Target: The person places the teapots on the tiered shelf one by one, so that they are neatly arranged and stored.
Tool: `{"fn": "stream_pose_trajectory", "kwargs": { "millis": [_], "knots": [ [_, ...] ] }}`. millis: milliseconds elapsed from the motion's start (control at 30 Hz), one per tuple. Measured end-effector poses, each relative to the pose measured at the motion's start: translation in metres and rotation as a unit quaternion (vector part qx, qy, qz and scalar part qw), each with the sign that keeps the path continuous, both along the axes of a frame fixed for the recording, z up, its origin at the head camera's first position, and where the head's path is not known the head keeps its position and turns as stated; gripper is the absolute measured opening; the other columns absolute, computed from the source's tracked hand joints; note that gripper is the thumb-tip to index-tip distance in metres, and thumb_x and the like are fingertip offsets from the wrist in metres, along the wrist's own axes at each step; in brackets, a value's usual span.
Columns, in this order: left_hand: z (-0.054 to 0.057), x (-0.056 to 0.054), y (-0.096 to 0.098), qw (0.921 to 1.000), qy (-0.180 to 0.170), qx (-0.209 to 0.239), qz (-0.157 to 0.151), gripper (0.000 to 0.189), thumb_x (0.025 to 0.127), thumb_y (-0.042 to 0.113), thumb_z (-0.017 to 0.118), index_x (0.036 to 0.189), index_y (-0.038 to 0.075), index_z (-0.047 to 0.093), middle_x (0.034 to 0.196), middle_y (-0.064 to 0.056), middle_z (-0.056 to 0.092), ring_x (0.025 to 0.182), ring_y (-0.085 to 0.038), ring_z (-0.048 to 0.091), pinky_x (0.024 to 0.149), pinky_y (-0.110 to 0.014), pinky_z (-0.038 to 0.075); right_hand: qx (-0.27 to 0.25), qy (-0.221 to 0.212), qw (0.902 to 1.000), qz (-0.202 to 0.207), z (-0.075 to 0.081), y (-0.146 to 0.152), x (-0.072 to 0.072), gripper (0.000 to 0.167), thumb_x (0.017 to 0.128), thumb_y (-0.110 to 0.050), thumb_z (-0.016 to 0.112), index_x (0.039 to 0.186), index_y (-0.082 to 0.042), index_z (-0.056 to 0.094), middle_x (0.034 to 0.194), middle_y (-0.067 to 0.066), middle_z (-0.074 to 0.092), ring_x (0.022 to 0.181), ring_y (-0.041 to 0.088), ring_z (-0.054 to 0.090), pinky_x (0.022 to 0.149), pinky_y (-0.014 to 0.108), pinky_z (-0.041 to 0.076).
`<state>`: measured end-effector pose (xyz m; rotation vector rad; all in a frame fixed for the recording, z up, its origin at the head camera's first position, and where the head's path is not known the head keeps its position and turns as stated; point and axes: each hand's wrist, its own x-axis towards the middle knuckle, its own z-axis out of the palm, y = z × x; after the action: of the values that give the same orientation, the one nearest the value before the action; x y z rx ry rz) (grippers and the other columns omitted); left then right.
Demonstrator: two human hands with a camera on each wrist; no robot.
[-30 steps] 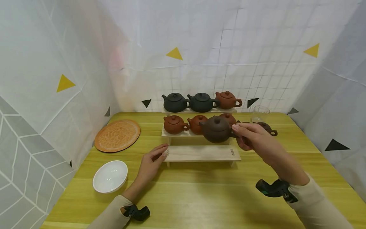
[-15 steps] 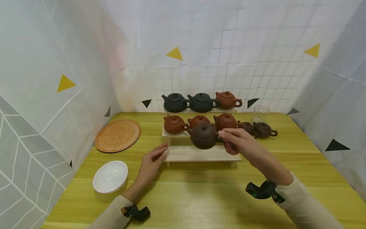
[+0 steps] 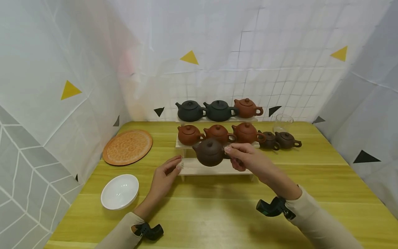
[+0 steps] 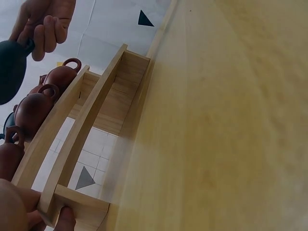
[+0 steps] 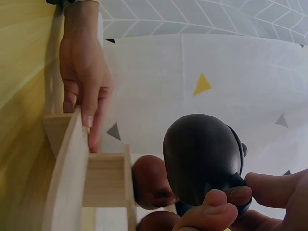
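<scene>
My right hand (image 3: 247,157) pinches the handle of a dark brown teapot (image 3: 209,154), held upright over the lowest step of a tiered wooden stand (image 3: 196,171). In the right wrist view the same teapot (image 5: 199,156) shows its rounded side, thumb and fingers at its handle. My left hand (image 3: 164,175) grips the left end of that lowest step. The left wrist view has its fingertips (image 4: 66,220) against the step's end support. Red-brown teapots (image 3: 245,133) line the middle step behind the held one. On the top step stand two dark green teapots (image 3: 190,111) and a red-brown one (image 3: 247,108).
Two small dark brown teapots (image 3: 286,140) stand on the table right of the stand, near a clear glass cup (image 3: 283,122). At left lie a round orange patterned mat (image 3: 127,147) and a white bowl (image 3: 120,192). Patterned sheeting encloses the table's back and sides.
My right hand has carried the dark brown teapot left and slightly down, from the stand's right side to over the lowest step's left half. The left hand stays at the step's end.
</scene>
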<state>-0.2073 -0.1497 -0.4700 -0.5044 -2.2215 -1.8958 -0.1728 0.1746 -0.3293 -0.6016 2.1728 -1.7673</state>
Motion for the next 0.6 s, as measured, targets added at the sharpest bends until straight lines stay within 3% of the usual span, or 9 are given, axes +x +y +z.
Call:
{"fn": "stream_pose_trajectory", "kwargs": {
  "millis": [200,433,600],
  "knots": [
    [0.003,0.0,0.0,1.0,0.004,-0.002,-0.005,0.029,0.101,0.003,0.069,0.129,-0.003,0.072,0.14,-0.011,0.064,0.133,-0.025,0.056,0.101,-0.024,0.047,-0.003,-0.024,0.9997,0.0,-0.011,-0.013,-0.004,0.042,0.113,-0.028,0.05,0.09,0.007,0.051,0.071,0.008,0.043,0.059,0.02,0.034,0.058,0.034,0.036],
    [0.001,0.0,0.001,0.9996,0.015,-0.021,0.01,0.029,0.101,-0.002,0.066,0.13,-0.007,0.07,0.14,-0.016,0.063,0.133,-0.031,0.055,0.099,-0.019,0.046,-0.008,-0.037,0.9993,-0.001,-0.021,-0.028,-0.009,0.041,0.112,-0.025,0.051,0.087,0.007,0.049,0.071,0.009,0.044,0.06,0.02,0.036,0.057,0.034,0.034],
    [0.0,-0.001,0.002,0.9998,0.013,-0.012,0.009,0.032,0.1,-0.004,0.066,0.131,-0.009,0.068,0.142,-0.02,0.061,0.134,-0.034,0.054,0.104,-0.034,0.048,-0.001,-0.04,0.9992,-0.008,-0.029,-0.036,-0.013,0.04,0.111,-0.026,0.053,0.086,0.005,0.053,0.072,0.008,0.047,0.061,0.02,0.04,0.056,0.032,0.036]
  ]
}}
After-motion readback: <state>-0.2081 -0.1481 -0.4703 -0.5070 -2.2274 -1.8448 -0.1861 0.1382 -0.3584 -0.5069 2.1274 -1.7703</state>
